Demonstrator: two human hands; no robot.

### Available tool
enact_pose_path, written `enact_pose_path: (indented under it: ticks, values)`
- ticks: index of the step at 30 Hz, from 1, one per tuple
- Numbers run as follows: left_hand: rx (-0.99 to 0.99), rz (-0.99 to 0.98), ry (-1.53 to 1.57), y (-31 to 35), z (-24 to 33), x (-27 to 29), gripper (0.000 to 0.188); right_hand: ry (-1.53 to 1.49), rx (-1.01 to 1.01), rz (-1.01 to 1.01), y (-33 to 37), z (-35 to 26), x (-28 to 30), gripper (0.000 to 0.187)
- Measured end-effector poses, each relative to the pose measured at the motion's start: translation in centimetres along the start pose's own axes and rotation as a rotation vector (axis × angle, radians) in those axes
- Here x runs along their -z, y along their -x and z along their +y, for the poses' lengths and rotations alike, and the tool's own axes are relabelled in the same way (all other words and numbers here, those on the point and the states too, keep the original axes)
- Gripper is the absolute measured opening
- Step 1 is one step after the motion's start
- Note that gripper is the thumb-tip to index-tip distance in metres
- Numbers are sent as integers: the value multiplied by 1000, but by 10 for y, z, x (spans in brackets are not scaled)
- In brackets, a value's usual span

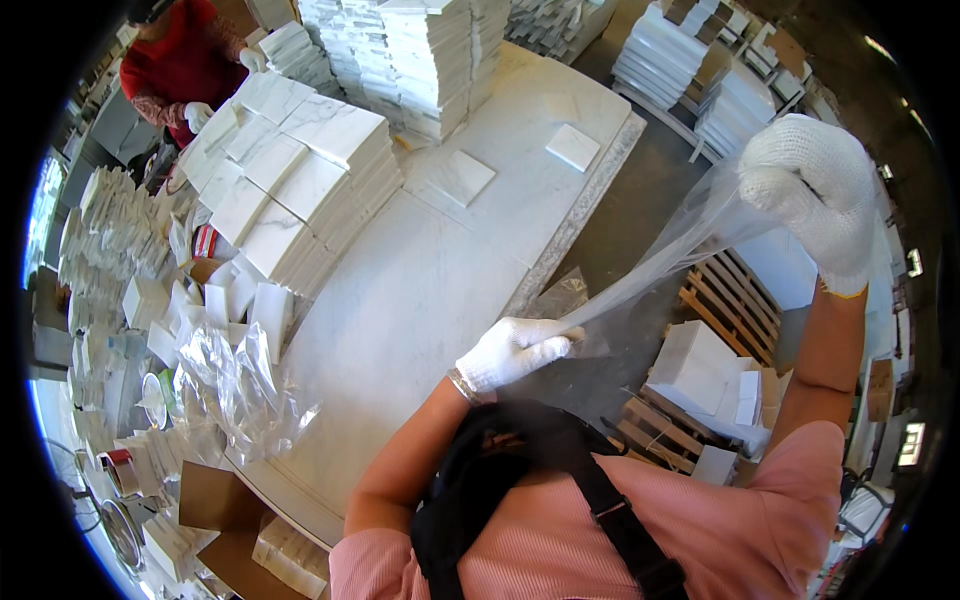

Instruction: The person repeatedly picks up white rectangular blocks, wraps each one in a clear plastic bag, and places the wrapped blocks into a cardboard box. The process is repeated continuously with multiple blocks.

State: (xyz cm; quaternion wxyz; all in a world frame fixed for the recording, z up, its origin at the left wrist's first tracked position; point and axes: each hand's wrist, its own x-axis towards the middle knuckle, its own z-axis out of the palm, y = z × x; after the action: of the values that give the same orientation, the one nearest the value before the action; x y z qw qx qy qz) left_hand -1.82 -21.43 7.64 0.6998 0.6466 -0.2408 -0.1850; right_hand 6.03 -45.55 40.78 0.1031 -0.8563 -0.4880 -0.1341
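A length of clear plastic film (670, 245) is stretched slantwise between my two hands, off the right side of the table. My left hand (515, 353), in a white knit glove, pinches its lower end close to my chest. Higher up and to the right, my right hand (812, 190), gloved the same way, is closed around the upper end. Two loose marble tiles, one (463, 178) nearer and one (573, 147) by the edge, lie flat on the pale stone-topped table (370, 320). Stacks of white, grey-veined tiles (290, 170) rise beyond my left hand.
A person in red (185, 70) with white gloves works behind the stacks. Crumpled clear plastic (235, 390) lies at the table's left edge, above an open cardboard box (225, 520). On the floor at right are wooden pallets (735, 305) and white boxes (690, 365).
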Motion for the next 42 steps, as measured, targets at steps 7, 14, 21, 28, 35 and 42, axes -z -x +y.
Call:
enact_pose_path:
  ticks: [7, 14, 21, 28, 35, 42]
  values:
    - [135, 368, 520, 70, -22, -15, 30, -64, -28, -66, -43, -43, -43, 9]
    - [194, 344, 98, 135, -64, -50, 27, -214, 157, -202, -72, -71, -108, 12]
    - [271, 353, -253, 179, -115, -86, 36, -441, 498, -234, -90, -79, -209, 23]
    - [508, 481, -347, 178, -165, -111, 47, -610, 756, -249, -87, -84, -276, 28]
    - [802, 547, -350, 171, -223, -136, 51, -732, 930, -325, -53, -97, -316, 35]
    - [860, 621, -335, 185, -228, -143, 56, -678, 958, -359, -67, -116, -344, 35]
